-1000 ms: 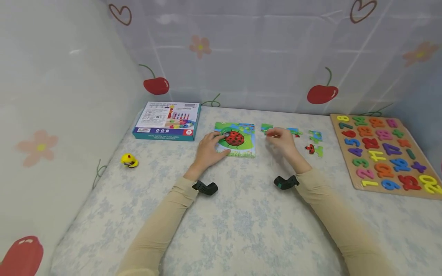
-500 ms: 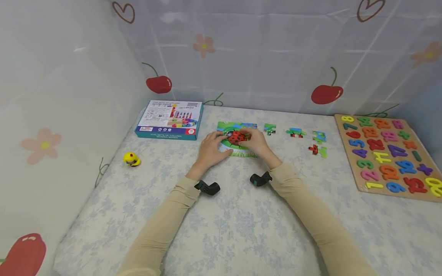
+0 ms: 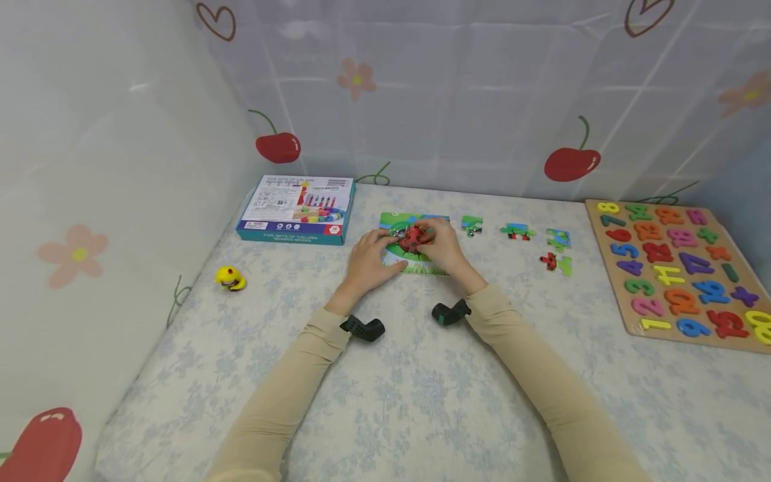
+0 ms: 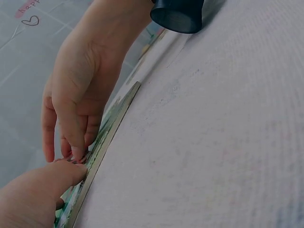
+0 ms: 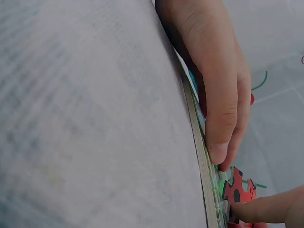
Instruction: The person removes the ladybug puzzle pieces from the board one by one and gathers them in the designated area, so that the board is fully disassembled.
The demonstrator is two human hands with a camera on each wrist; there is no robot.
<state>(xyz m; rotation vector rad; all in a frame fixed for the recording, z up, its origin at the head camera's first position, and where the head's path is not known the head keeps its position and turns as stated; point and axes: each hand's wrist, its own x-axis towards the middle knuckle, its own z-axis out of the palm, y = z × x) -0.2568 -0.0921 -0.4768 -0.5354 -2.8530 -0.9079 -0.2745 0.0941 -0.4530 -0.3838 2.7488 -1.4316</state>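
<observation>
On the table, in the head view, the left hand lies over the left side of the ladybird puzzle, fingers relaxed, gripping nothing, probably steadying it. The right hand pinches a red piece above the middle; loose pieces lie handily to its right. The left wrist view shows both hands low over the puzzle. In the right wrist view the red piece stands tilted; whether it touches is unclear.
</observation>
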